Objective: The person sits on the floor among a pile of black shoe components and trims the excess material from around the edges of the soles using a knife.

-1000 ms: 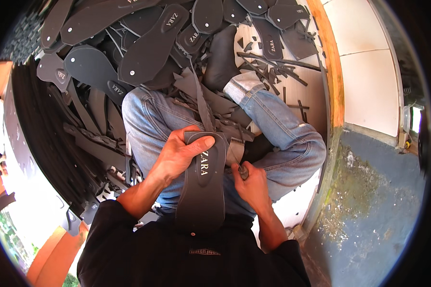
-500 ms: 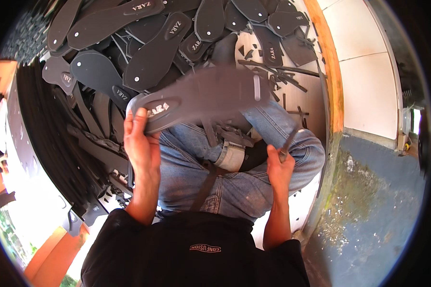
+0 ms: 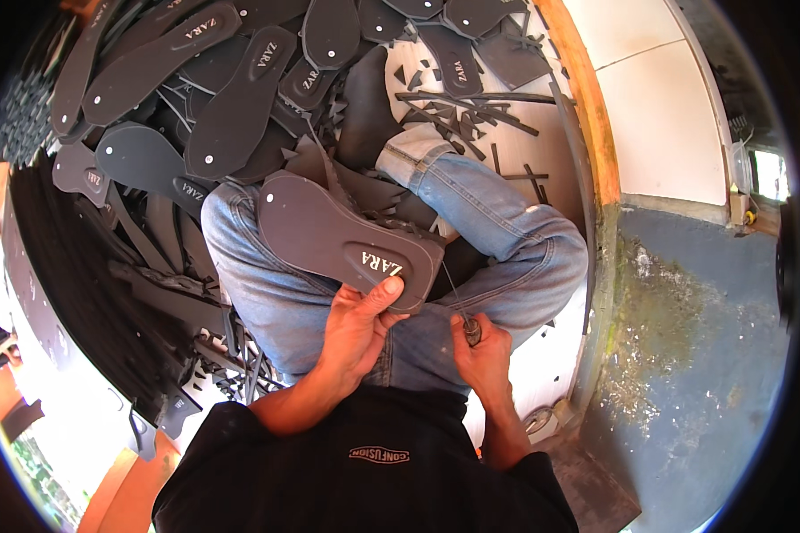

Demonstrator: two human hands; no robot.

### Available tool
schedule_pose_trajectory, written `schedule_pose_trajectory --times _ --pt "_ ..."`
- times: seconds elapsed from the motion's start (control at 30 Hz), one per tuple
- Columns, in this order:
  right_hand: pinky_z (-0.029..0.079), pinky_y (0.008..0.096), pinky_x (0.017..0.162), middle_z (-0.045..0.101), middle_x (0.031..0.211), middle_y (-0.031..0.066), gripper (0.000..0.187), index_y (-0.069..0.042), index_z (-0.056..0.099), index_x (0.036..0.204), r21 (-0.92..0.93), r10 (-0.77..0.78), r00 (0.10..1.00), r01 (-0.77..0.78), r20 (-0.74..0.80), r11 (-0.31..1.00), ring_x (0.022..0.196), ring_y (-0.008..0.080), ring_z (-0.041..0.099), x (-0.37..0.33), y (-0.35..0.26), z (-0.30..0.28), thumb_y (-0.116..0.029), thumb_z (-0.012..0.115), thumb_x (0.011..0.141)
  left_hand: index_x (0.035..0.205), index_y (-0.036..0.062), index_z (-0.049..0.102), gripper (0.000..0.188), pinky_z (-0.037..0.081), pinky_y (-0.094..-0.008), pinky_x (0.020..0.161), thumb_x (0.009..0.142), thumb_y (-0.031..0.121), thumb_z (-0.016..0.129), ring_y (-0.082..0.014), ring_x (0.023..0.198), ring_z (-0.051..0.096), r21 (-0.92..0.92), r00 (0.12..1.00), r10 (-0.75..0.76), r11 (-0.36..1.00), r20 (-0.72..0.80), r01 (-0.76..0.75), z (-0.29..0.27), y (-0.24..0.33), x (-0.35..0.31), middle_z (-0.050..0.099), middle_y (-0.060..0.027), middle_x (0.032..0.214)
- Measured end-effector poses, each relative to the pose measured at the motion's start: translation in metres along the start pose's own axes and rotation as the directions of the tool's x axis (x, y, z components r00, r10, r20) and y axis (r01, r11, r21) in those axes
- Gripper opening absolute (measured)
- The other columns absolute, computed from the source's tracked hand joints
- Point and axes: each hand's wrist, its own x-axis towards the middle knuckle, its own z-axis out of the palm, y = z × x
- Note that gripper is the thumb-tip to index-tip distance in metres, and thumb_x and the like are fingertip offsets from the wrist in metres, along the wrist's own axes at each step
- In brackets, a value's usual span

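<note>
A dark grey sandal sole (image 3: 316, 222) lies over my lap, its rounded, wide end pointing up and left. My left hand (image 3: 357, 324) grips it at the heel, thumb pressed on top beside the light lettering and fingers underneath. Lower right of it, my right hand (image 3: 487, 355) is wrapped round the handle of a thin-bladed knife (image 3: 472, 332). The blade points up toward the sole's right edge; whether it touches cannot be made out. Black offcuts (image 3: 364, 191) lie between my crossed legs, just beyond the sole.
More dark soles (image 3: 240, 102) are heaped at the far left. Thin strips and scraps (image 3: 471, 114) litter the pale floor beyond my leg. A stack of black sheets (image 3: 71, 275) rises at the left. A wooden edge (image 3: 587, 98) runs along the right, beside a worn blue-grey floor (image 3: 684, 355).
The sole has been turned so its wide end now points up-left, and my left hand has come nearer. My right hand has moved down and left, bringing the knife near the sole's edge.
</note>
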Motion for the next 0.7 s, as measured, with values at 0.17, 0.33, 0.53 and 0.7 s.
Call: schedule_pose_trajectory --times 0.17,0.33,0.53,0.7 --pt "0.042 0.042 0.048 0.053 0.053 0.0174 0.026 -0.001 0.05 0.064 -0.071 0.044 0.996 -0.039 0.075 0.997 0.05 0.0377 0.055 -0.001 -0.006 0.002 -0.016 0.064 0.08 0.102 0.0047 0.059 0.024 0.056 -0.027 0.069 0.082 0.01 0.069 -0.0136 0.081 0.065 0.023 1.0 -0.027 0.999 -0.008 0.027 -0.011 -0.001 0.0 0.066 -0.0048 0.093" --pt "0.044 0.0479 0.056 0.057 0.06 0.0214 0.021 0.0 0.054 0.068 -0.168 0.044 0.971 -0.004 0.234 0.986 0.059 0.0431 0.057 0.005 -0.008 0.001 -0.017 0.061 0.079 0.102 0.0031 0.059 0.024 0.055 -0.0272 0.067 0.081 0.008 0.069 -0.0146 0.081 0.065 0.07 1.0 -0.005 0.998 0.003 0.005 -0.028 -0.004 -0.001 0.066 -0.0058 0.092" --pt "0.045 0.0484 0.061 0.059 0.066 0.0232 0.021 0.001 0.056 0.07 -0.063 -0.165 0.939 0.193 0.303 0.979 0.068 0.0448 0.057 0.052 -0.046 0.018 -0.017 0.06 0.079 0.104 0.0032 0.059 0.029 0.052 -0.0259 0.062 0.078 0.01 0.072 -0.0121 0.079 0.063 0.124 1.0 -0.019 0.992 0.023 0.016 -0.043 -0.001 -0.008 0.066 -0.0048 0.091" --pt "0.042 0.0426 0.055 0.055 0.058 0.0195 0.026 0.003 0.052 0.066 0.136 0.006 0.992 -0.023 0.126 0.99 0.054 0.0391 0.053 0.059 -0.023 0.024 -0.016 0.062 0.081 0.105 0.0031 0.059 0.038 0.05 -0.0246 0.058 0.073 0.013 0.077 -0.0122 0.076 0.062 0.415 0.993 -0.097 0.908 0.06 0.064 -0.044 0.033 -0.004 0.066 -0.0039 0.088"
